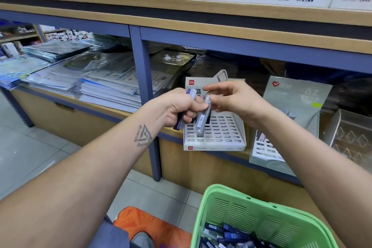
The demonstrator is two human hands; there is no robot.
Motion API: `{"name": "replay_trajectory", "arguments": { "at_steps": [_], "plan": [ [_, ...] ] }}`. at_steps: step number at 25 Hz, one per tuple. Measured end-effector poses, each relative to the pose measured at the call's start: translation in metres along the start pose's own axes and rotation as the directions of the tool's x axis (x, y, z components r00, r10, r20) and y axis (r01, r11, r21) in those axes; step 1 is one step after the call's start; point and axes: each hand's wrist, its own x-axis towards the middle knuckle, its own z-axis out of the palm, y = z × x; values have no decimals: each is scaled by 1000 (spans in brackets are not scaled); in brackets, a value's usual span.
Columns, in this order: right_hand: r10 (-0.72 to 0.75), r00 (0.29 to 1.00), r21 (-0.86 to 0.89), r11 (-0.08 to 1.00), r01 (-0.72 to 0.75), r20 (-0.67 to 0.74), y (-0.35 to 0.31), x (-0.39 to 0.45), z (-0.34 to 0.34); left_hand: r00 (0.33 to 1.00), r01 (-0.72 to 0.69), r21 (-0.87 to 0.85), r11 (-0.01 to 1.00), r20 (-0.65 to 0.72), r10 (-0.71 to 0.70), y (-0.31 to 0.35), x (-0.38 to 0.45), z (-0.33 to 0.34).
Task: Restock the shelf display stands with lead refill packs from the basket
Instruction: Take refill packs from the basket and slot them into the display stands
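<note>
My left hand [177, 108] grips a small bunch of lead refill packs [190, 94], their ends sticking out above and below the fist. My right hand [233, 96] pinches one clear pack [202, 121] by its top end, right beside the left hand. That pack hangs upright over the white slotted display stand [219, 135] on the shelf. A second stand [265, 149] with a grey-green backing card sits to the right, holding a few packs. The green basket [251, 211] at the bottom right holds several dark refill packs [227, 235].
A blue shelf post [149, 94] stands left of the stand. Stacks of wrapped paper goods [96, 82] fill the left bay. A clear acrylic rack [350, 137] sits at the far right. An orange stool [153, 227] is below, on the tiled floor.
</note>
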Motion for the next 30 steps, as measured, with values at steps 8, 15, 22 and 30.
{"name": "replay_trajectory", "arguments": {
  "at_steps": [8,15,22,30],
  "plan": [
    [-39,999,151,988,42,-20,11,1,-3,994,107,-71,992,-28,-109,2,1,-6],
    [-163,983,-387,914,120,-82,29,-12,17,971,220,-130,967,-63,-230,2,-3,-4],
    [-179,980,-433,892,126,-85,42,-10,29,966,209,-112,971,-130,-223,-5,4,-11],
    [-325,946,-626,738,251,-4,43,-8,33,966,208,-92,974,-137,-220,-2,-3,-10]
  ]
}}
